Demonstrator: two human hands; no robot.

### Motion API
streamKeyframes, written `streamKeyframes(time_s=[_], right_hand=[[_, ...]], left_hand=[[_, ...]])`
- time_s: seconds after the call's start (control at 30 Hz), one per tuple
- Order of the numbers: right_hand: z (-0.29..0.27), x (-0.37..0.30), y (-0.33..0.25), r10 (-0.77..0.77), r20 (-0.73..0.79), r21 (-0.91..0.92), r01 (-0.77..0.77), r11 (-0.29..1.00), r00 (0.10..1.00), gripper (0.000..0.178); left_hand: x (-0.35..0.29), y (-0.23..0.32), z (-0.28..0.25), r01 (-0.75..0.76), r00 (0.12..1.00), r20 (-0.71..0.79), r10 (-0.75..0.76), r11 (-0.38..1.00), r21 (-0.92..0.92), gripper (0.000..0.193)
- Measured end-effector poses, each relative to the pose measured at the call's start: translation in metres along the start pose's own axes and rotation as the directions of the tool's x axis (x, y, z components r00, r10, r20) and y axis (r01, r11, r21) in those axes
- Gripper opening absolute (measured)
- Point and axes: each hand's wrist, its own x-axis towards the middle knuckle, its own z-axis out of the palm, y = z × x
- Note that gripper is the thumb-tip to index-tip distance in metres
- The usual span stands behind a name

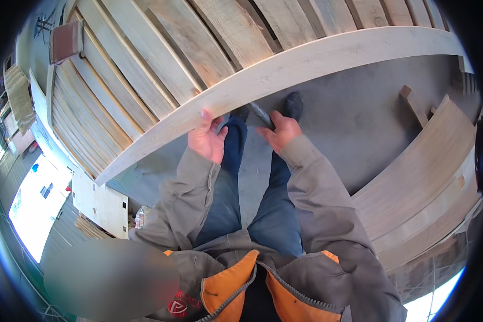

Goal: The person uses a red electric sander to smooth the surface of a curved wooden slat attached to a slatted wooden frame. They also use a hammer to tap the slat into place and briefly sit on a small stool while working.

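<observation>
A long pale wooden board runs in a curve across the front of a slatted wooden piece. My left hand is turned palm up at the board's near edge. Its thumb lies on the board's face and its fingers curl at the edge, gripping it lightly. To the right, my right hand is closed around a grey metal bar-like tool. The tool points up and left, and its far end passes beneath the board, so its exact kind is hidden.
Wooden slats fill the area beyond the board. A reddish-brown block sits at upper left. Stacked curved wooden panels stand at right, beside a short wood offcut. A pale panel leans at left. My shoes stand on grey floor.
</observation>
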Motion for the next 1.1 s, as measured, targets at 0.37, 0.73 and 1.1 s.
streamKeyframes(time_s=[0.37,0.73,1.1], right_hand=[[-0.003,0.006,0.016,-0.030,-0.007,-0.051,0.030,0.998,1.000,0.036],[-0.010,0.001,0.021,-0.040,-0.008,-0.094,0.039,0.995,0.999,0.040],[-0.012,-0.005,0.016,0.040,-0.089,-0.091,-0.048,0.995,0.995,0.041]], left_hand=[[-0.013,0.000,0.010,0.091,0.989,0.127,-0.073,0.985,-0.150,0.057],[-0.013,-0.009,0.015,0.020,0.998,-0.050,-0.027,0.990,-0.138,0.065],[-0.011,-0.006,0.023,0.126,0.967,0.253,-0.041,0.936,-0.330,0.074]])
